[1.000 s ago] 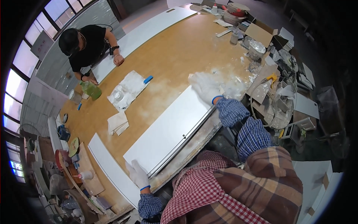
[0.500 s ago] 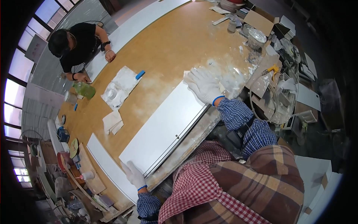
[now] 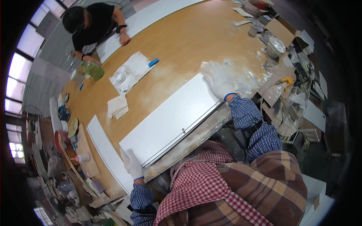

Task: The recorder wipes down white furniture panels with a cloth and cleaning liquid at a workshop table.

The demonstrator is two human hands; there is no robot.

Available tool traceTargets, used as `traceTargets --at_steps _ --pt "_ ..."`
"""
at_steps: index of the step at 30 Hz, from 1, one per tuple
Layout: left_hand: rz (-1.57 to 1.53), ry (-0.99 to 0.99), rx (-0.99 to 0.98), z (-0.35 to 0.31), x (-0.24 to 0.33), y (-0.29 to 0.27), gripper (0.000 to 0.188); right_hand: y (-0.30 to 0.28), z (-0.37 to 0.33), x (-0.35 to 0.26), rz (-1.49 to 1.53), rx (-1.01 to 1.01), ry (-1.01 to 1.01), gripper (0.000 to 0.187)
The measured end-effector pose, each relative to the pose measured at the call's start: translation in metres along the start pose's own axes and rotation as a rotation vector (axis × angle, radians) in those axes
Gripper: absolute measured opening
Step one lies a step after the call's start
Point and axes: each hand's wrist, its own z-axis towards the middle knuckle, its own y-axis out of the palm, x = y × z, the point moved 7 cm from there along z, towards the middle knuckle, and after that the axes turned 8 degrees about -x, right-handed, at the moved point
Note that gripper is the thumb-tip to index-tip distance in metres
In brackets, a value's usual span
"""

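Note:
A long white panel (image 3: 169,122) with grooves along its near edge and a small hole lies at a slant on the table before me. My left hand (image 3: 131,164), in a white knitted glove, grips its lower left corner, fingers against the end. At the opposite end my gloved right hand (image 3: 218,80) is smeared by motion, its palm against the panel's end edge. A pale beige edge shows near its fingertips; I cannot make out what it is. A narrower white strip (image 3: 107,152) lies left of the panel.
The brown table (image 3: 181,41) bears a white cloth (image 3: 132,71) with a small round container, a blue block (image 3: 153,62), folded beige sheets (image 3: 118,106) and a green jar (image 3: 93,71). Across it a person in black (image 3: 96,26) leans over. Clutter with a yellow air gun (image 3: 285,81) crowds the right.
My view has shifted, so the table scene sits further right. Both hands stay at the panel's ends. The right hand is now blurred. The person across still leans on the table.

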Motion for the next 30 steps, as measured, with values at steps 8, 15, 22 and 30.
traceTargets --at_steps 8,15,22,30 --pt "-0.042 -0.006 -0.022 0.004 0.007 0.007 0.062 0.07 -0.004 -0.235 0.231 0.012 -0.42 0.036" --pt "-0.121 -0.044 -0.045 -0.002 0.007 0.0 0.065 0.087 -0.032 -0.312 0.39 -0.192 -0.766 0.029" --pt "-0.183 0.091 -0.273 -0.039 -0.012 0.005 0.084 0.063 -0.022 -0.163 -0.287 0.225 -0.37 0.039" --pt "-0.131 0.165 -0.27 -0.031 -0.026 0.017 0.123 0.102 -0.02 -0.364 0.143 -0.291 -0.714 0.048"
